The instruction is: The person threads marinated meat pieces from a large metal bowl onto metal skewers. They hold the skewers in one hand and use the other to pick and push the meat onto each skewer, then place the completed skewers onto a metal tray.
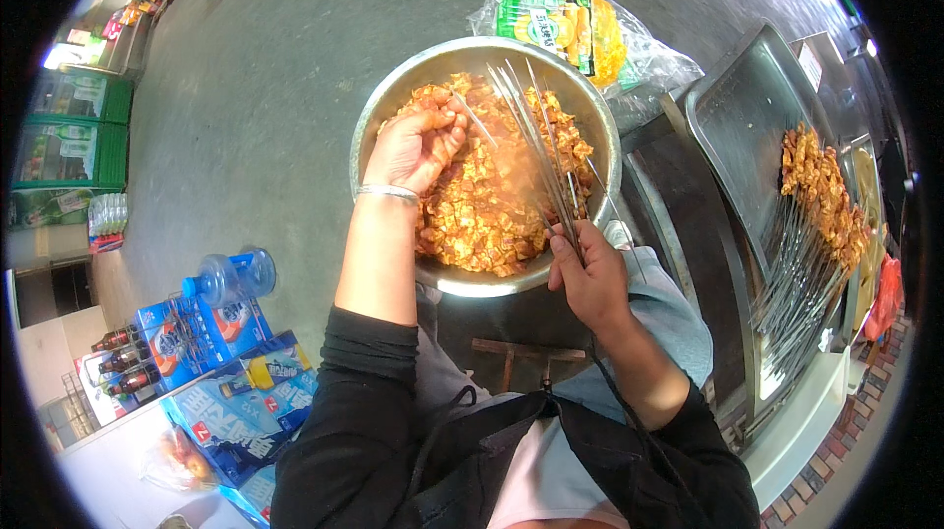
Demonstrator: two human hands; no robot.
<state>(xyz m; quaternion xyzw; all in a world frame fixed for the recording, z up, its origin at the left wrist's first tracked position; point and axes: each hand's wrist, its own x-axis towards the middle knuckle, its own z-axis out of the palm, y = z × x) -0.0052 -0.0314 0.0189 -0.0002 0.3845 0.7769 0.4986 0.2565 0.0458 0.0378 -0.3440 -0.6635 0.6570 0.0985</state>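
A large metal bowl (366, 97) between my knees is filled with chunks of seasoned raw meat (479, 223). Over its left part is my left hand (431, 134), fingers curled together; a thin metal skewer (476, 120) runs from the fingertips down to the right, its lower part blurred. Whether the fingers pinch meat or the skewer is unclear. My right hand (590, 271), at the bowl's lower right rim, grips a bundle of metal skewers (542, 153) that fan up over the meat. Another thin skewer slants down beside this hand, across the rim.
To the right, a metal tray (737, 138) adjoins many loaded meat skewers (822, 197), their bare ends towards me. A plastic bag with a printed food packet (546, 24) lies beyond the bowl. At left are drink cartons (243, 400), a blue water jug (236, 278) and bottles (122, 359).
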